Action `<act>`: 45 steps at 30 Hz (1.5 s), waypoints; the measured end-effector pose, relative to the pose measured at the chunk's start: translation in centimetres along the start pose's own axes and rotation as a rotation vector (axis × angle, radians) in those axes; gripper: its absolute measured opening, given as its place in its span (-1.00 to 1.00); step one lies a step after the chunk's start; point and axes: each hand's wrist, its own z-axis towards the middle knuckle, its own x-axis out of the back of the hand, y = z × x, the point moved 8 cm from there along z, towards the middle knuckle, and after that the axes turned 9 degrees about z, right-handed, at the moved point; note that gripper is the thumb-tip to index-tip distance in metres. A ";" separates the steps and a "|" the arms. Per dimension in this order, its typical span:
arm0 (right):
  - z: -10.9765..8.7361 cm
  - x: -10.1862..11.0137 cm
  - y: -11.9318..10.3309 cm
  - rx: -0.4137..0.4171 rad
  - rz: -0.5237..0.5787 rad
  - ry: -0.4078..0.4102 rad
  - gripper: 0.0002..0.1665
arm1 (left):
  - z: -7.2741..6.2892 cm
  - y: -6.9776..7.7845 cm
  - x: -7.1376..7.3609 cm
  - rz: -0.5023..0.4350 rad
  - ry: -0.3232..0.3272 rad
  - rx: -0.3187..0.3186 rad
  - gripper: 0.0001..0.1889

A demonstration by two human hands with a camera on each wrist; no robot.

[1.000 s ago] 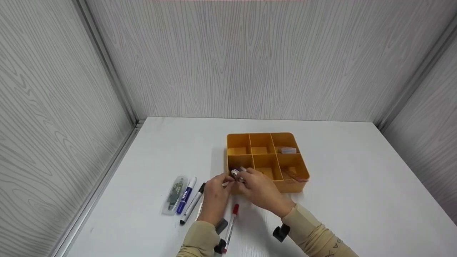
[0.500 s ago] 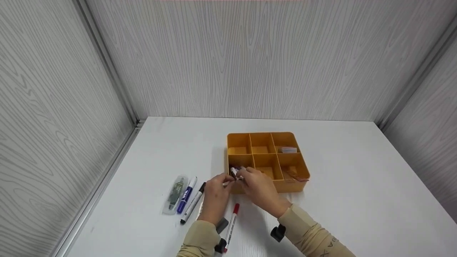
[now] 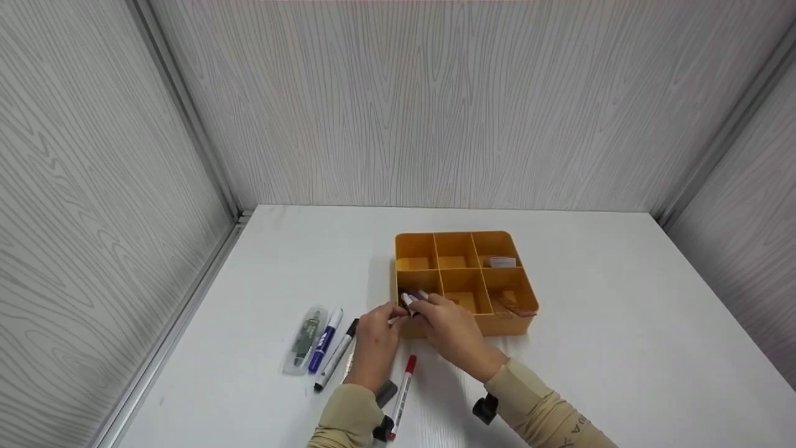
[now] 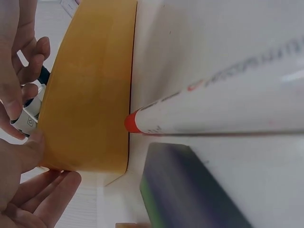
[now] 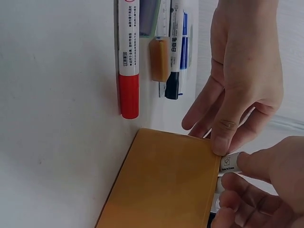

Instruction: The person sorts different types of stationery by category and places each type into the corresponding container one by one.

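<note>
The yellow divided organizer box (image 3: pixel 497 325) stands on the white table. My left hand (image 3: pixel 377 339) grips its front left corner, thumb at the front rim and fingers along the side wall. Over the front left compartment, my right hand (image 3: pixel 457 336) pinches a white marker (image 5: pixel 230 162), its thumb against the barrel end in the right wrist view. More pale marker ends (image 4: pixel 33 108) show beside it in the left wrist view, partly hidden by fingers.
Left of the hands lie a clear case with a green highlighter (image 3: pixel 305 341), a blue marker (image 3: pixel 324 341) and a black-capped whiteboard marker (image 3: pixel 336 356). A red-capped marker (image 3: pixel 404 398) and a dark block (image 4: pixel 185 190) lie in front. A white piece (image 3: pixel 501 262) sits in the back right compartment.
My right hand has shifted slightly over the front left compartment, and the marker ends there have moved a little. The left hand stays at the box corner.
</note>
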 end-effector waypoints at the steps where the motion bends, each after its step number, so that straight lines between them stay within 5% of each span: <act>1: -0.2 0.0 0.0 0.007 0.005 -0.004 -0.74 | 0.0 0.0 0.0 0.001 -0.004 0.001 -0.94; 7: -2.8 -0.6 -1.1 0.056 0.065 -0.073 -0.73 | -0.1 0.0 0.0 -0.015 0.001 -0.008 -0.96; 10: -4.9 -2.2 -2.1 0.083 0.165 -0.249 -0.79 | 0.1 0.2 0.2 -0.008 0.036 -0.044 -0.97; 14: -8.3 -5.2 -3.8 0.108 0.336 -0.589 -0.73 | 0.1 0.2 0.3 -0.007 0.044 -0.049 -0.95; 17: -10.0 -6.2 -4.6 0.134 0.387 -0.698 -0.68 | 0.0 0.1 0.3 -0.007 0.038 -0.044 -0.96; 23: -10.8 -6.9 -4.5 0.161 0.394 -0.701 -0.69 | -0.1 0.1 0.4 0.002 0.035 -0.034 -0.98; 45: -10.2 -8.3 -3.5 -0.022 0.379 -0.760 -0.79 | 0.0 0.2 0.3 -0.018 0.026 -0.015 -0.94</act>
